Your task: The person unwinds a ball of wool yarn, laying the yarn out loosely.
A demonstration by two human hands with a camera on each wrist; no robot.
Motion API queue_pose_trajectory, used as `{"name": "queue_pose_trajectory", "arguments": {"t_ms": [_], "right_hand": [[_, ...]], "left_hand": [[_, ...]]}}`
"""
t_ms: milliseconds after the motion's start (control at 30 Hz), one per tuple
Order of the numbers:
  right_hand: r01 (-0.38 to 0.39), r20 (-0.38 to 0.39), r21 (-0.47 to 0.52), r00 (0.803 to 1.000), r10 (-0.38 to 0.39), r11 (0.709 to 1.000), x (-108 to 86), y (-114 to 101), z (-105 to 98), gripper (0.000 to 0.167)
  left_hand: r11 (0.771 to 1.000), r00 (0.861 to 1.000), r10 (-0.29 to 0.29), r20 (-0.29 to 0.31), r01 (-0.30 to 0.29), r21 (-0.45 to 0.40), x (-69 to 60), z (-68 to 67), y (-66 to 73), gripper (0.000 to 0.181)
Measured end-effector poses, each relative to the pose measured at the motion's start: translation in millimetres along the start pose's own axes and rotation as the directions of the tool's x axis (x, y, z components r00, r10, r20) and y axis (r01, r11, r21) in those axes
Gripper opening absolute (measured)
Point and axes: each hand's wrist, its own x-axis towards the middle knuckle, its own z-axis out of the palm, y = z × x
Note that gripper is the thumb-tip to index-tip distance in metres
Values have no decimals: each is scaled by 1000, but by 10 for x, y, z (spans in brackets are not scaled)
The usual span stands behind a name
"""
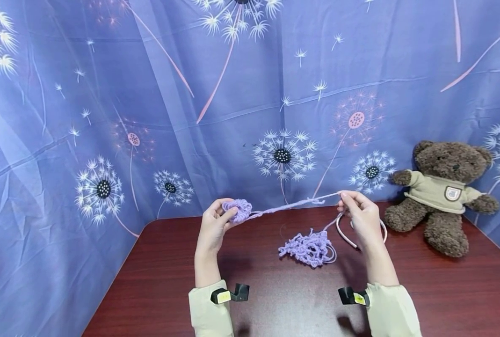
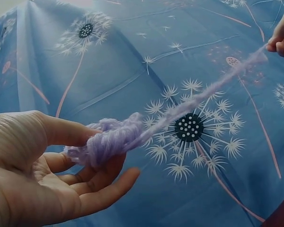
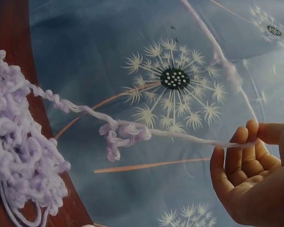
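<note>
A small wound ball of lilac yarn (image 1: 242,210) is pinched between the thumb and fingers of my left hand (image 1: 214,225), raised at the table's far edge. In the left wrist view the thumb presses on top of the yarn, with the fingers beneath. A strand (image 1: 289,205) stretches taut from it to my right hand (image 1: 361,216), whose thumb and fingertips pinch it. In the right wrist view the yarn runs on from those fingertips, past a small knotted cluster (image 3: 125,135), to a loose tangled heap of kinked lilac yarn (image 1: 309,249) on the table.
A white cord loop (image 1: 345,238) lies behind and below my right hand. A brown teddy bear (image 1: 447,194) in a pale shirt sits at the back right of the dark red table (image 1: 161,281). Behind the table hangs a blue dandelion-print curtain (image 1: 233,154).
</note>
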Motion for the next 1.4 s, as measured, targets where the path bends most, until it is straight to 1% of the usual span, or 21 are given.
{"name": "queue_pose_trajectory", "arguments": {"t_ms": [100,267,467,633,833,1100,1300,1400], "right_hand": [[-12,-25,20,1000,12,1000,10,-3,-33,23],[-31,-47,16,998,32,999,27,2,-77,21],[-21,-62,42,998,24,999,49,-6,-102,21],[-27,-78,32,997,29,999,56,-4,-115,23],[-47,-98,36,994,50,998,44,-2,-140,22],[-46,-113,105,992,58,993,72,-5,-193,19],[-36,-137,147,989,57,988,108,6,-252,21],[-32,-163,181,985,62,983,131,11,-311,21]], "left_hand": [[1000,1000,-1,7,2,-17,-1,-7,6,23],[1000,1000,4,5,-4,-22,3,-8,12,24],[999,999,28,-43,-30,-44,-1,-41,25,26],[997,996,38,-76,-43,-69,-6,-81,35,27],[995,992,26,-125,-38,-92,-6,-111,56,27],[995,983,17,-181,-35,-95,-2,-153,79,26],[995,981,17,-193,-35,-92,4,-170,77,27],[995,980,17,-198,-36,-93,4,-174,76,27]]}}
